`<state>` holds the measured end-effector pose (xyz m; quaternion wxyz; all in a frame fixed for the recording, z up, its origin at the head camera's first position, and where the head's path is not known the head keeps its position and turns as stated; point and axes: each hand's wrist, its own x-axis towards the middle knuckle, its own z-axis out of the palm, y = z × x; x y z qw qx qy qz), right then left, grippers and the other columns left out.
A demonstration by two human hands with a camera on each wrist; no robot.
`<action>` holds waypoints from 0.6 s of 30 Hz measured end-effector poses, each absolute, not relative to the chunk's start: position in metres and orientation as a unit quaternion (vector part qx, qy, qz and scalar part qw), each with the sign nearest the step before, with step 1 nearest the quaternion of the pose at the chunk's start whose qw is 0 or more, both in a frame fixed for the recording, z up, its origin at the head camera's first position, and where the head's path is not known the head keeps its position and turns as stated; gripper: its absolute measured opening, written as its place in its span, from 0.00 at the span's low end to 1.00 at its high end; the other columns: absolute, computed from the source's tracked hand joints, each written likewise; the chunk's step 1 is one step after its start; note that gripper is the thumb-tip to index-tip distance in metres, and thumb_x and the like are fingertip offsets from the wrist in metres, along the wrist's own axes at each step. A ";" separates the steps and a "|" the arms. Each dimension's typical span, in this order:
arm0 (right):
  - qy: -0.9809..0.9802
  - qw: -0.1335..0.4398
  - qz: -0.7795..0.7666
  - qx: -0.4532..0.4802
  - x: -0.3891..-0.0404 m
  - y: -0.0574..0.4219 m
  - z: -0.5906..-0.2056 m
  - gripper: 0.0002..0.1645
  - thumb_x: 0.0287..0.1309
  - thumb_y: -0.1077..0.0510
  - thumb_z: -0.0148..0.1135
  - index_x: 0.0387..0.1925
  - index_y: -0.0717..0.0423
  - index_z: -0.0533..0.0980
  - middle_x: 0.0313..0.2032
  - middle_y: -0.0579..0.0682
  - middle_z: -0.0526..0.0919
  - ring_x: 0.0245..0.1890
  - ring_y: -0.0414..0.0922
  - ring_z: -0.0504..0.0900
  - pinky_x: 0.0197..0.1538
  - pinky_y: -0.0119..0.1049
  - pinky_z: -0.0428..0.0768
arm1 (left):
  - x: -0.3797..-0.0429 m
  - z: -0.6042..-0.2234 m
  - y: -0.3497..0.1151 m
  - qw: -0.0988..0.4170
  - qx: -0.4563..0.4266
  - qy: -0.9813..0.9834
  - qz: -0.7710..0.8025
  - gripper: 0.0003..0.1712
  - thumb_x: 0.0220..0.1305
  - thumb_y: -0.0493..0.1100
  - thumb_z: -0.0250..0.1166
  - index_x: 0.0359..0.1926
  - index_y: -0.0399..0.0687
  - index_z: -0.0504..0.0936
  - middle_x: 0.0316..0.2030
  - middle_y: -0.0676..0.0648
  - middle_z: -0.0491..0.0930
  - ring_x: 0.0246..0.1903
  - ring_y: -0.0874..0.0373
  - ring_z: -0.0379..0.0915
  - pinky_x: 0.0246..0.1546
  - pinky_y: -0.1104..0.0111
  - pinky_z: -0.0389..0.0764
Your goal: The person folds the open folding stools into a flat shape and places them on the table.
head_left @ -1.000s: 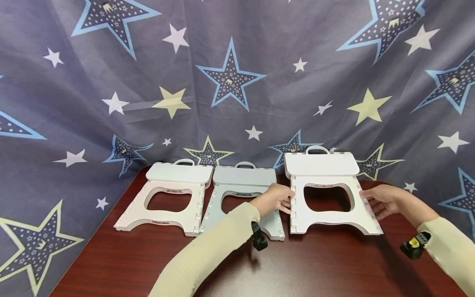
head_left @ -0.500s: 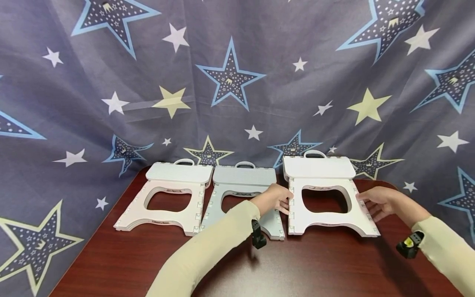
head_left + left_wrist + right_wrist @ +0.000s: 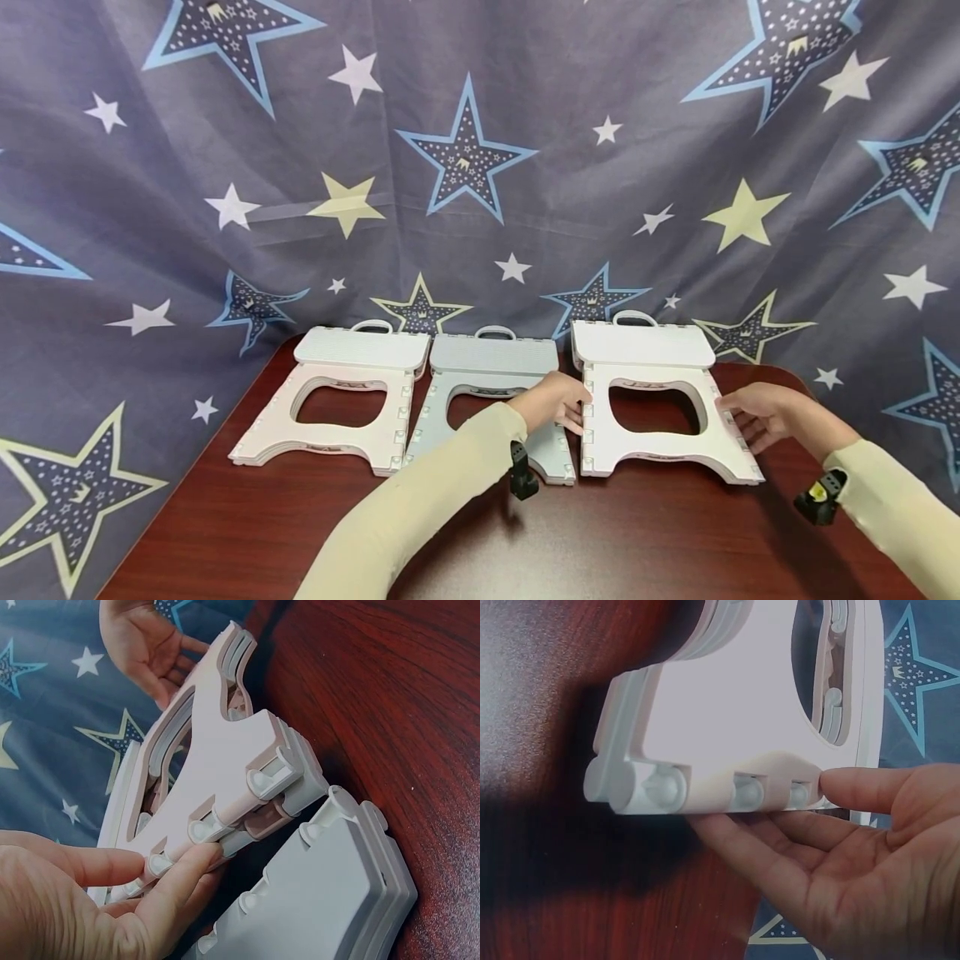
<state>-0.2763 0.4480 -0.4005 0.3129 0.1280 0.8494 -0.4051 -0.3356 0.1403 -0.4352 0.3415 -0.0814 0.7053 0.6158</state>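
Observation:
A folded white step stool (image 3: 643, 343) with a pale pinkish frame stands at the right of the row, leaning back toward the curtain. My left hand (image 3: 557, 400) pinches its left side edge between thumb and fingers; the left wrist view shows this hand (image 3: 142, 900) at the hinge knobs. On the opposite edge, my right hand (image 3: 765, 412) holds the stool, thumb in front and fingers behind, as the right wrist view shows. Close beside my left hand is a folded grey-blue step stool (image 3: 491, 354), partly hidden by my left forearm.
Another folded white and pinkish step stool (image 3: 360, 348) stands at the left of the row. All stand on a dark red wooden table (image 3: 615, 542). Behind them hangs a grey-purple curtain (image 3: 577, 208) printed with stars.
The right stool has come down slightly and shifted a little left, nearer the grey-blue stool. My right hand has moved left with it, while my left hand has barely moved.

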 end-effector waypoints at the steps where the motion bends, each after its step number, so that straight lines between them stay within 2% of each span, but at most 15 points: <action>1: 0.849 0.313 -0.406 0.128 -0.276 0.448 -0.401 0.37 0.76 0.53 0.41 0.63 0.89 0.54 0.53 0.78 0.72 0.51 0.62 0.79 0.54 0.58 0.84 | -0.334 -0.433 0.141 0.338 -0.084 0.708 0.615 0.25 0.70 0.29 0.58 0.65 0.23 0.68 0.61 0.21 0.71 0.61 0.30 0.73 0.55 0.47 0.84; 7: 0.847 0.317 -0.405 0.132 -0.277 0.449 -0.404 0.37 0.77 0.53 0.41 0.63 0.89 0.53 0.53 0.79 0.71 0.52 0.63 0.78 0.54 0.58 0.84 | -0.327 -0.429 0.143 0.321 -0.097 0.713 0.616 0.26 0.71 0.29 0.57 0.68 0.25 0.66 0.60 0.22 0.72 0.61 0.30 0.73 0.57 0.47 0.82; 18: 0.849 0.322 -0.396 0.138 -0.279 0.450 -0.404 0.36 0.76 0.53 0.41 0.62 0.89 0.55 0.53 0.77 0.72 0.51 0.62 0.79 0.53 0.58 0.84 | -0.327 -0.431 0.144 0.330 -0.093 0.711 0.614 0.28 0.71 0.28 0.57 0.69 0.25 0.64 0.60 0.19 0.70 0.62 0.28 0.71 0.57 0.46 0.82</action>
